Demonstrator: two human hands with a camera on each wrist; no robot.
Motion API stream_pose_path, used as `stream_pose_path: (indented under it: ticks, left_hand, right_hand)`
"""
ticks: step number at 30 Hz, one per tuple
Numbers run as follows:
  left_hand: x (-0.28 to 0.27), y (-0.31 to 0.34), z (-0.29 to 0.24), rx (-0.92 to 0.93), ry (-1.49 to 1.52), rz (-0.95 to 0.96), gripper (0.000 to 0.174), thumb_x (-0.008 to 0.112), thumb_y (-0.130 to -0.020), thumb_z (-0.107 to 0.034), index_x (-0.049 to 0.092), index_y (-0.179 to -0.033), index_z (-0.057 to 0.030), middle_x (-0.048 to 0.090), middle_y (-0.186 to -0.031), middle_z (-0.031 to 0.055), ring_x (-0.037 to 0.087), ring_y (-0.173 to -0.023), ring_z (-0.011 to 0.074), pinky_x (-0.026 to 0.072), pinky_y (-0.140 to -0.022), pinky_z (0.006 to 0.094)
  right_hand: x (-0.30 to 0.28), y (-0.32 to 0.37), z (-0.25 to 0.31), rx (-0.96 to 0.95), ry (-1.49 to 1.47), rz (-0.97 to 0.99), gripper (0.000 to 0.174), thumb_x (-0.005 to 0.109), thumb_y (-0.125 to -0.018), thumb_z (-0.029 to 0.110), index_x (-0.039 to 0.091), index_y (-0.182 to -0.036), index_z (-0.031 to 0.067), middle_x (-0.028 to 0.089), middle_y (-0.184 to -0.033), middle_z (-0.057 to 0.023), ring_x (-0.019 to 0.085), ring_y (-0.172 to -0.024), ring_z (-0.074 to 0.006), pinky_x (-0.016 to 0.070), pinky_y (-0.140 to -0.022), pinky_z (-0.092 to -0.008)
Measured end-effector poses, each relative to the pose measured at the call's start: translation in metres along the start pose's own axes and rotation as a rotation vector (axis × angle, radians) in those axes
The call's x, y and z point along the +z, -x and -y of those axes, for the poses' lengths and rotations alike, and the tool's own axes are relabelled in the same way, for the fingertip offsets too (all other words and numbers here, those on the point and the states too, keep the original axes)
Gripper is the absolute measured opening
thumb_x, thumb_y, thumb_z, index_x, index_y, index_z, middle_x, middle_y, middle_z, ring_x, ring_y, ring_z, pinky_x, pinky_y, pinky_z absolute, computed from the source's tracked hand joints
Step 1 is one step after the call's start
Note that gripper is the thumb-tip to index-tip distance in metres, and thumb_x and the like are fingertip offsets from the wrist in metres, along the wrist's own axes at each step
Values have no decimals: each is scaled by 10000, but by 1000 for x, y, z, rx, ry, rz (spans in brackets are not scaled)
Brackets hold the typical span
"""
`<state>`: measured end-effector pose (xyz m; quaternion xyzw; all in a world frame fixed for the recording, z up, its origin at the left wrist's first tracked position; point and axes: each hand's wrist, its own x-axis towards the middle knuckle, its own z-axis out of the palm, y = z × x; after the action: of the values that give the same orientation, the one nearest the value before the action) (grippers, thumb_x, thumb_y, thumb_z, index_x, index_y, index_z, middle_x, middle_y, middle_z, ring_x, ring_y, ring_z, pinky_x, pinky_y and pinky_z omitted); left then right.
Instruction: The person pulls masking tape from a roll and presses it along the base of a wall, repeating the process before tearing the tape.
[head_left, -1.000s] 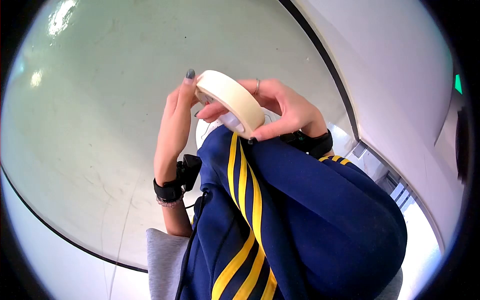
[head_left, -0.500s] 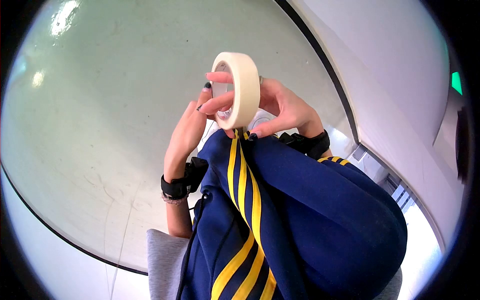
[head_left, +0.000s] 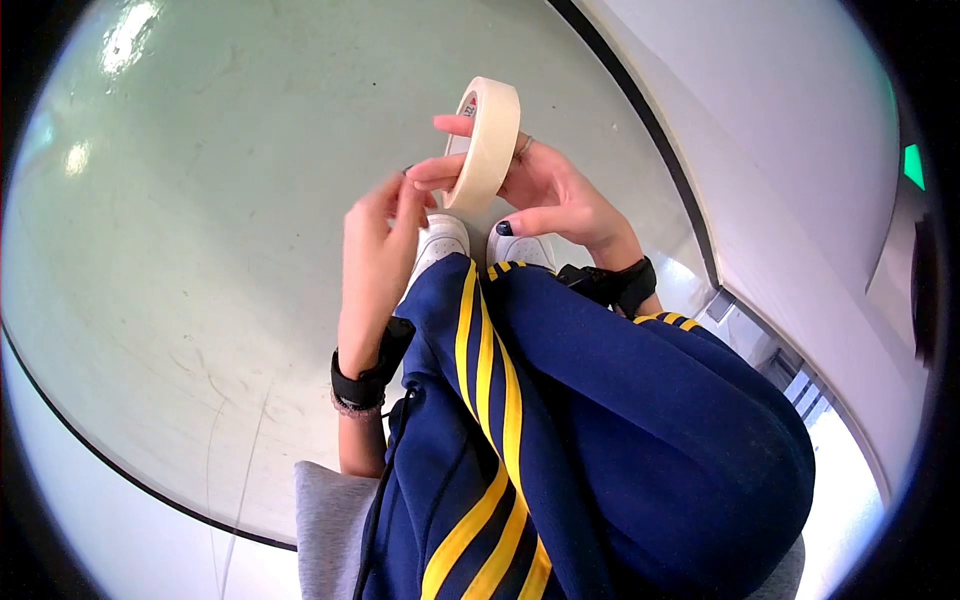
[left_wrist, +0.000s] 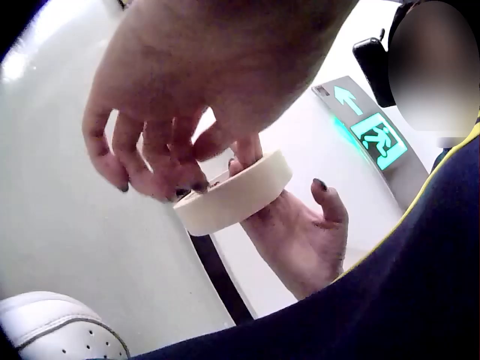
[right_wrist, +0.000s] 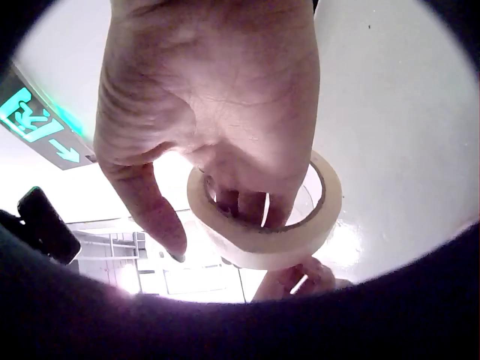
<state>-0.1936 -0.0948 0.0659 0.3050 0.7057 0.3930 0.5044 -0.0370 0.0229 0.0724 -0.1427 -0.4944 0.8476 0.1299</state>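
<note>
In the head view a roll of cream tape [head_left: 497, 140] hangs around the fingers of my right hand [head_left: 572, 205], which pass through its hole nearly straight. The thumb stands away from the roll. My left hand [head_left: 378, 245] is beside it, loosely bent, its fingertips close to the right fingertips; contact is unclear. The left wrist view shows my left hand [left_wrist: 202, 67] above the roll [left_wrist: 240, 199], fingers near its rim. In the right wrist view the roll [right_wrist: 262, 256] encircles the fingers of my right hand [right_wrist: 210, 90], and part of my left hand [right_wrist: 296, 279] shows behind it.
White shoes [head_left: 440, 236] and knees in blue trousers [head_left: 650, 400] with yellow stripes are below the hands. Pale floor [head_left: 230, 200] extends beyond, bordered by a black strip [head_left: 660, 120] beside a white wall [head_left: 780, 150]. A green exit sign [left_wrist: 379, 141] hangs above.
The roll has moved up and away from the knees and turned more edge-on, now around the right fingers. The right thumb has left it, and my left hand has let go of its rim.
</note>
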Motion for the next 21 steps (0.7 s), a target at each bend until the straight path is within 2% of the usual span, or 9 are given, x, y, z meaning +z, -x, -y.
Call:
stream_pose_path:
  ticks: [1, 3, 8, 10, 12, 13, 15, 20, 21]
  left_hand:
    - [1, -2, -1, -1, -1, 1, 317, 438, -974, -211, 614, -919, 47, 616, -777, 63, 549, -744, 121, 441, -749, 263]
    - [0, -7, -1, 231, 118, -249, 330, 434, -974, -237, 608, -907, 35, 619, -755, 89, 531, -705, 153, 430, -705, 299]
    - [-2, -4, -12, 245, 100, -191, 321, 421, -980, -226, 599, -941, 39, 637, -837, 105, 542, -764, 157, 433, -718, 298]
    - [2, -1, -9, 131, 176, -109, 320, 416, -981, -218, 598, -938, 41, 644, -848, 104, 552, -800, 159, 437, -746, 299]
    - [6, -2, -6, 172, 177, -94, 306, 418, -979, -211, 594, -957, 38, 642, -859, 104, 560, -817, 169, 438, -765, 305]
    - [7, -2, -4, 212, 177, -80, 294, 419, -977, -203, 590, -976, 36, 640, -870, 105, 568, -834, 178, 439, -785, 310]
    - [9, -3, 0, 257, 132, -158, 275, 419, -973, -191, 583, -1010, 27, 630, -938, 115, 565, -890, 198, 434, -818, 324]
    - [5, -6, -6, 499, -50, -400, 283, 395, -963, -183, 556, -1117, -9, 526, -1233, 119, 468, -1165, 219, 353, -995, 389]
    - [5, -6, -6, 499, -51, -399, 283, 395, -963, -183, 556, -1117, -9, 526, -1233, 119, 468, -1165, 219, 353, -995, 389]
  right_hand:
    - [1, 0, 0, 0, -1, -1, 827, 667, -729, 153, 262, -1441, 48, 524, -1308, -189, 477, -1258, -295, 297, -1115, -425]
    - [3, -1, 2, 32, -10, -18, 760, 612, -767, 124, 267, -1438, 36, 527, -1308, -181, 477, -1258, -290, 301, -1112, -415]
    - [3, -2, 1, 108, 61, -62, 610, 522, -877, 115, 283, -1428, 8, 539, -1287, -182, 491, -1242, -267, 337, -1084, -384]
    - [3, -1, -3, 112, 136, -68, 558, 487, -925, 145, 287, -1424, -4, 542, -1275, -198, 504, -1229, -274, 352, -1070, -373]
    - [2, 1, -7, 187, 140, -197, 453, 433, -979, 223, 391, -1367, -5, 607, -1133, -140, 583, -1054, -189, 431, -954, -301]
    - [2, 1, -4, 187, 141, -198, 453, 433, -979, 223, 391, -1367, -5, 607, -1133, -140, 583, -1054, -189, 431, -954, -301]
    - [3, 1, 5, 232, -9, -101, 358, 392, -1007, 261, 529, -1223, 11, 612, -902, -31, 556, -846, -115, 428, -841, -259]
    - [2, 2, 1, 264, 147, -97, 363, 420, -1000, 326, 597, -1086, 21, 552, -768, 9, 501, -738, -76, 410, -715, -228]
    - [1, 2, -1, 262, 203, -100, 376, 429, -997, 344, 611, -1056, 21, 547, -752, 7, 500, -717, -73, 409, -684, -221]
